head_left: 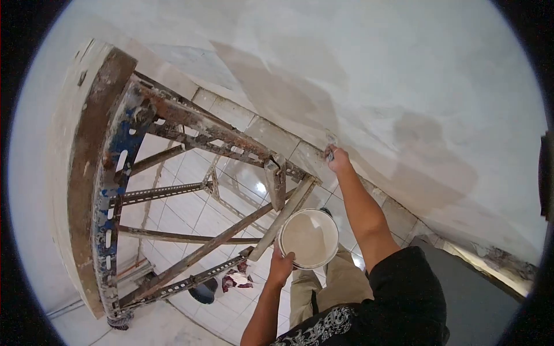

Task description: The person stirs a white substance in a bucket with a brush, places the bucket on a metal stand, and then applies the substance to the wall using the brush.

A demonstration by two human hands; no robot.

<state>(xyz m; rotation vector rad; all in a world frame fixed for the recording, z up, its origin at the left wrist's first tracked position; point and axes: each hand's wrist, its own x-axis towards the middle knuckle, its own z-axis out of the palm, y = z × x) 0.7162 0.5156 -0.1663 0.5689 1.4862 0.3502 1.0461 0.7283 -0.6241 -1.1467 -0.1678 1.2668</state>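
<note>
My left hand [281,266] is closed on the rim of a white bucket [281,245], thumb over the edge, and holds it in front of my legs. Smooth cream-coloured paste [304,239] shows inside the bucket. My right arm reaches out toward the white wall [404,69]. In its fist, my right hand [338,160] grips a small putty knife [331,139], whose pale blade points at the lower wall. The blade overlaps a darker, damp-looking band of the wall in this view.
A tall scaffold frame [208,124] of slotted metal and wood, topped by a plank [95,150], stands close on my left. Below are a tiled floor [184,173], a dark tub [203,291] and a torn bag [238,278]. A grey surface [473,300] lies at right.
</note>
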